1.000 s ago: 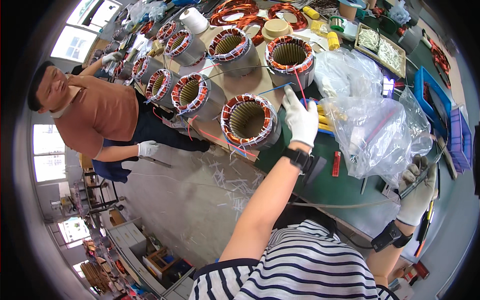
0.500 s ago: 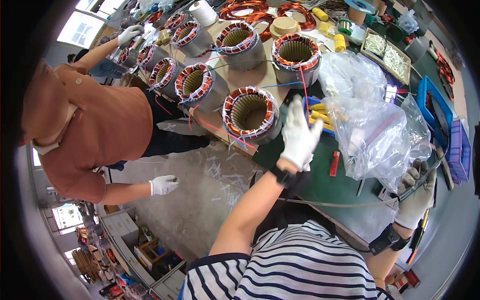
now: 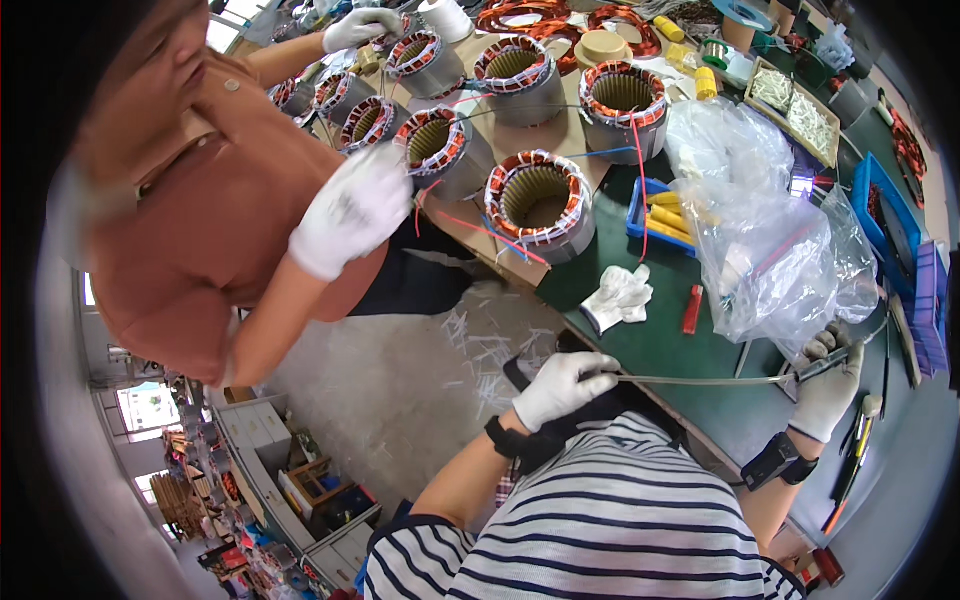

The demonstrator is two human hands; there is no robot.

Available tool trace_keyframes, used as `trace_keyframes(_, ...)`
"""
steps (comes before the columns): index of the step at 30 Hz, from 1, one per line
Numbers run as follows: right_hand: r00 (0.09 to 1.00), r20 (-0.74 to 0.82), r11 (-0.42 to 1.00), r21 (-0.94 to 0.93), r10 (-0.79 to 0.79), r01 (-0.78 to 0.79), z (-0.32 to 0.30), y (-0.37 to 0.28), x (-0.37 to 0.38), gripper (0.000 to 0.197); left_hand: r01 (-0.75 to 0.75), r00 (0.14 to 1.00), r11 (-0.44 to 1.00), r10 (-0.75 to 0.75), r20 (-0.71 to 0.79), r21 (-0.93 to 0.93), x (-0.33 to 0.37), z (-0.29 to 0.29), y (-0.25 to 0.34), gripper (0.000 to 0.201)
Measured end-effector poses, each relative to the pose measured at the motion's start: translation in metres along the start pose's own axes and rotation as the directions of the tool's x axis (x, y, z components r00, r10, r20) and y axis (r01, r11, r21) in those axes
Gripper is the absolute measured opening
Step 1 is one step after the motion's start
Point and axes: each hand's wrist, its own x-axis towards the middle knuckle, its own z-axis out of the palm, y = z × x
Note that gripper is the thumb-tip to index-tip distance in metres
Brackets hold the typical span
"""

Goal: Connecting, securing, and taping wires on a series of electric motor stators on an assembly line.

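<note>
My left hand [image 3: 568, 390], in a white glove, pinches one end of a thin, greyish, see-through tube [image 3: 700, 380] at the table's near edge. From there the tube stretches almost straight to the right, where my gloved right hand [image 3: 828, 388] is closed around it. Something dark and slim also shows at the right fingers; its kind is unclear. Beyond my left hand lies an empty white glove [image 3: 618, 298] on the green tabletop [image 3: 650, 335], with a small red tool [image 3: 692, 310] beside it. Crumpled clear plastic bags [image 3: 770, 270] lie just beyond my right hand.
Motor stators [image 3: 575, 240] with copper windings and loose red and blue leads stand beyond my left hand. A blue tray [image 3: 634, 222] holds yellow pieces. At left, a co-worker's gloved hand [image 3: 350, 215] reaches near the stators. Brushes [image 3: 855, 455] lie at right.
My left hand has come back from near the closest stator and now grips the tube's free end, pulling it straight. The co-worker has come closer, one hand raised toward the stators.
</note>
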Motion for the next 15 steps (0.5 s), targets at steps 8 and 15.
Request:
trace_keyframes(8, 0.956, -0.127, 0.957, 0.09, -0.263, 0.276, -0.061, -0.012, -0.032, 0.043, 0.054, 0.967, 0.998, -0.048, 0.25, -0.019, -0.004, -0.017, -0.015, 0.027)
trace_keyframes(15, 0.951, -0.153, 0.919, 0.255, -0.27, 0.302, -0.084, 0.014, -0.076, 0.039, 0.001, 0.939, 0.998, -0.02, 0.343, 0.055, -0.004, -0.021, 0.004, 0.025)
